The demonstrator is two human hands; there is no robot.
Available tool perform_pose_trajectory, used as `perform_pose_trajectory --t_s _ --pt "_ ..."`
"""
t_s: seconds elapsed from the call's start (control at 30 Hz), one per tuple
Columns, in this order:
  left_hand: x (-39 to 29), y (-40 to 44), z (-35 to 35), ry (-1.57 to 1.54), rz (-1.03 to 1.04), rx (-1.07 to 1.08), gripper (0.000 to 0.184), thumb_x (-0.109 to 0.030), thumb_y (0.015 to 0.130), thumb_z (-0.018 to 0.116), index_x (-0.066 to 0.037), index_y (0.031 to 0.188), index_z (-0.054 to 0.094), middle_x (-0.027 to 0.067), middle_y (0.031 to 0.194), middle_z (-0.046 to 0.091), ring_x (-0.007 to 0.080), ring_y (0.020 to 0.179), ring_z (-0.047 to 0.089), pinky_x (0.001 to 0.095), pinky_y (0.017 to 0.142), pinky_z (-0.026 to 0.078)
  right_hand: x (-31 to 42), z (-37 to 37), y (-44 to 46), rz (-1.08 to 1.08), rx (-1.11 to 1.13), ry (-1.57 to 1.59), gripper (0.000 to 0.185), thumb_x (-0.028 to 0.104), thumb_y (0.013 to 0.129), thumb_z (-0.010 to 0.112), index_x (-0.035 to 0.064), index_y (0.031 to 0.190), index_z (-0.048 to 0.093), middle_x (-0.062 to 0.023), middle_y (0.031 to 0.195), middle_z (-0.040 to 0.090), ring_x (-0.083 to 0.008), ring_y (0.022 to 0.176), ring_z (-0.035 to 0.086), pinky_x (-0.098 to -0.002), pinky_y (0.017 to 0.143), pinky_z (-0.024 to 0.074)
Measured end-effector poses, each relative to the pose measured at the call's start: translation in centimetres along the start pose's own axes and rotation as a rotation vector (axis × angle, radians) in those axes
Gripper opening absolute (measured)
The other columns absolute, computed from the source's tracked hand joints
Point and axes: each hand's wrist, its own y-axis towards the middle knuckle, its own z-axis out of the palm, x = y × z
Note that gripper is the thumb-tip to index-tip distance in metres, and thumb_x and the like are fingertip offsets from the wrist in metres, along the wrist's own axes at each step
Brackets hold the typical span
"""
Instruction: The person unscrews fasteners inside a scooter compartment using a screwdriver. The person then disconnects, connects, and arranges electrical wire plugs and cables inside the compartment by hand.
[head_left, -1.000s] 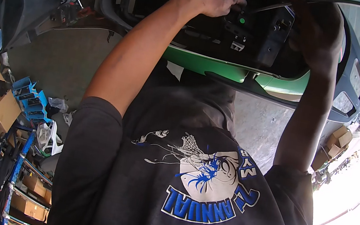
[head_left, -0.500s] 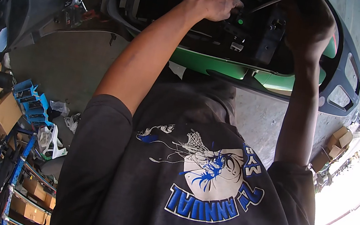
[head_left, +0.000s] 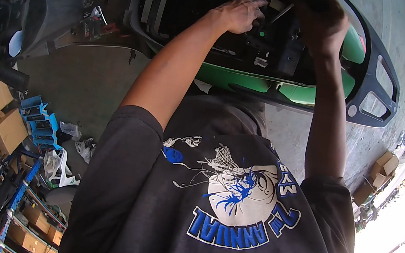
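My left hand [head_left: 240, 15] is held over the dark open compartment of a green and black scooter body [head_left: 304, 94]. Its fingers are partly spread, with nothing visible in them. To its right, my right hand [head_left: 326, 26] is closed in a fist around what looks like a screwdriver [head_left: 282, 14]. Only the slim metal shaft shows, slanting down-left toward the compartment; the handle is hidden in the fist. Near the shaft's lower end is a small green round spot [head_left: 262, 33]. Shadow hides most of the compartment's interior.
A black rear rack [head_left: 379, 97] with cut-outs juts out at the right. Grey front panelling [head_left: 56, 5] and loose tools [head_left: 100, 15] lie left. Cardboard boxes [head_left: 10, 131], a blue plastic part [head_left: 41, 121] and a blue-framed rack [head_left: 23, 187] stand lower left.
The view has shifted slightly, so the scooter sits a little differently in it. My right hand and the shaft are now closer to my left hand, which keeps its pose.
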Motion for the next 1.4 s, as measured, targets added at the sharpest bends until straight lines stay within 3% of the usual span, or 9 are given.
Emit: perform_pose_trajectory --t_s 0.17,0.23,0.37,0.97,1.07,1.13,1.2,1.3,1.4 --pt "-0.5 -0.1 -0.9 0.017 0.006 0.05 0.051 -0.005 0.081 0.051 -0.016 0.129 0.062 0.0031 0.157 0.029 0.0371 0.141 0.028 0.0417 0.119 0.029 -0.1 0.6 0.1 -0.294 -0.145 0.403 0.028 0.01 0.079 0.067 0.0017 0.102 0.054 -0.0133 0.076 0.056 -0.0295 0.07 0.057 -0.038 0.066 0.0459" --pt "-0.2 0.0 -0.7 0.01 0.006 0.046 0.05 -0.006 0.08 0.052 -0.016 0.129 0.062 0.0058 0.156 0.03 0.0373 0.141 0.028 0.0428 0.119 0.028 -0.1 0.8 0.4 -0.133 0.116 0.69 0.016 0.004 0.087 0.058 0.0022 0.102 0.064 -0.0054 0.085 0.069 -0.018 0.072 0.063 -0.0314 0.069 0.0505" --pt "-0.1 -0.2 0.1 0.007 -0.005 0.035 0.047 -0.008 0.082 0.054 -0.015 0.127 0.063 0.009 0.155 0.032 0.0396 0.141 0.029 0.0446 0.118 0.028 0.9 -0.5 -0.7 -0.246 -0.035 0.296 0.008 0.007 0.087 0.063 0.0 0.09 0.064 -0.0124 0.078 0.071 -0.0227 0.066 0.069 -0.0326 0.063 0.0526" --pt "-2.9 -1.9 -1.9 -0.146 0.122 -0.375 0.048 -0.039 0.074 0.078 -0.004 0.105 0.065 0.0132 0.119 0.058 0.0334 0.112 0.055 0.0447 0.093 0.048 1.5 -0.4 -1.1 -0.028 -0.129 0.4 0.02 0.013 0.08 0.07 -0.0011 0.078 0.055 -0.0211 0.069 0.061 -0.0446 0.071 0.058 -0.0463 0.059 0.0465" --pt "-2.0 0.6 -0.2 -0.209 0.344 -0.627 0.029 -0.021 0.078 0.075 -0.004 0.098 0.063 0.0134 0.094 0.064 0.036 0.089 0.062 0.0433 0.076 0.051 1.2 -0.7 -1.0 0.082 0.006 0.289 0.024 0.011 0.077 0.076 0.0026 0.097 0.065 -0.0169 0.083 0.069 -0.0346 0.078 0.068 -0.037 0.07 0.0533" --pt "-3.3 0.7 -1.9 -0.402 0.447 -0.525 0.007 -0.003 0.08 0.068 -0.001 0.084 0.062 0.014 0.079 0.064 0.0363 0.077 0.064 0.0414 0.068 0.051 1.0 -1.7 -0.1 -0.068 -0.109 0.695 0.059 0.005 0.073 0.079 0.0033 0.127 0.054 -0.0154 0.113 0.066 -0.0281 0.104 0.066 -0.0377 0.089 0.0525" --pt "-3.5 0.9 -2.7 -0.452 0.408 -0.477 0.006 -0.002 0.079 0.068 -0.001 0.082 0.062 0.014 0.08 0.065 0.0355 0.077 0.064 0.0411 0.069 0.052 3.4 -6.5 1.7 -0.274 -0.065 1.12 0.092 -0.002 0.078 0.072 0.0069 0.151 0.017 -0.0175 0.141 0.046 -0.0249 0.126 0.05 -0.0385 0.102 0.0463" --pt "-3.2 0.3 -2.5 -0.479 0.407 -0.407 0.004 0.0 0.079 0.066 -0.001 0.083 0.064 0.0142 0.081 0.065 0.034 0.078 0.065 0.0395 0.07 0.052 6.4 -12.0 4.8 -0.407 0.179 0.831 0.068 0.003 0.085 0.068 0.0066 0.145 0.036 -0.0146 0.115 0.066 -0.0237 0.104 0.062 -0.0338 0.093 0.0495" --pt "-1.9 -1.2 -2.2 -0.134 0.269 -0.363 0.031 -0.021 0.075 0.078 -0.007 0.1 0.068 0.0094 0.107 0.064 0.0312 0.102 0.058 0.04 0.089 0.048 9.1 -15.5 5.5 -0.378 0.327 0.513 0.036 0.01 0.077 0.069 -0.0006 0.107 0.052 -0.0144 0.079 0.058 -0.0327 0.074 0.059 -0.0396 0.067 0.0467"
